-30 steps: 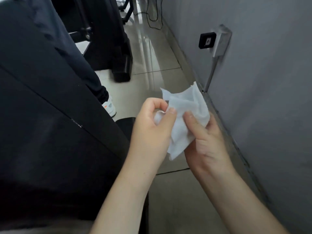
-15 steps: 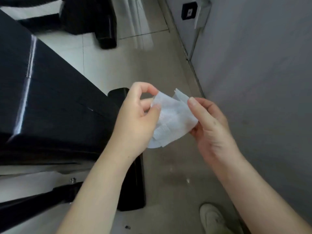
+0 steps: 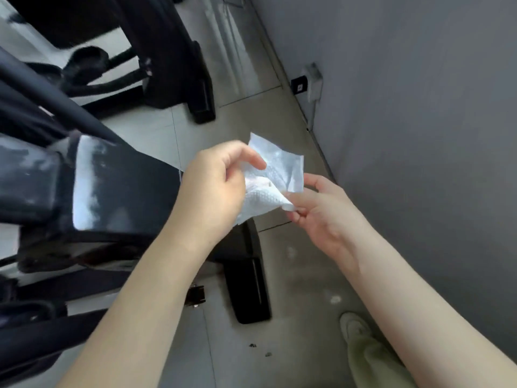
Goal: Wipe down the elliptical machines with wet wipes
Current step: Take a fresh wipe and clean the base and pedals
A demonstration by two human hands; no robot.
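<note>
A white wet wipe (image 3: pixel 275 177), crumpled and partly unfolded, is held in the air between both hands. My left hand (image 3: pixel 215 189) grips its left side with curled fingers. My right hand (image 3: pixel 321 214) pinches its lower right corner between thumb and fingers. Below and left of the hands stands the glossy black body of an elliptical machine (image 3: pixel 112 197), with its black base foot (image 3: pixel 249 287) on the floor. A second black elliptical machine (image 3: pixel 165 51) stands farther back.
A grey wall (image 3: pixel 419 135) runs along the right, with a socket and plug (image 3: pixel 307 84) low on it. The tiled floor (image 3: pixel 293 275) forms a narrow strip between machines and wall. My shoe and trouser leg (image 3: pixel 361 340) show at the bottom right.
The view has swung so that more of the near machine and floor show. Both hands have pulled the wipe a little more open, the right hand now pinching one corner.
</note>
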